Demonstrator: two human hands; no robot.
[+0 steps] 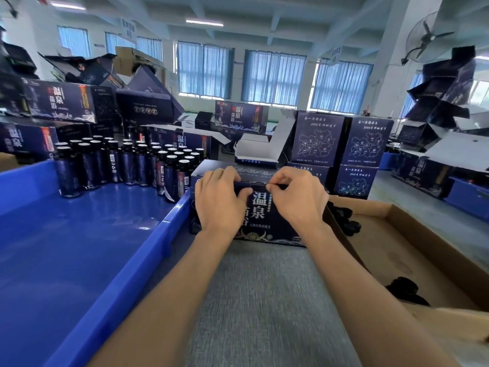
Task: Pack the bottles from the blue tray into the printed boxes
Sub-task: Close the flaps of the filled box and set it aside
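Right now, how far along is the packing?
Done: closed boxes stand stacked behind. In hand: left hand and right hand grip the printed box at its top flap. Left: many bottles stand at the far end of the blue tray.

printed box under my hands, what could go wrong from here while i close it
1. The right hand pinches the top flap of the printed box while the left hand grips its top edge. Uneven pressure may crease the flap or leave it untucked.
2. The box sits close beside the blue tray rim, near some leaning bottles. A shove that way could topple them.
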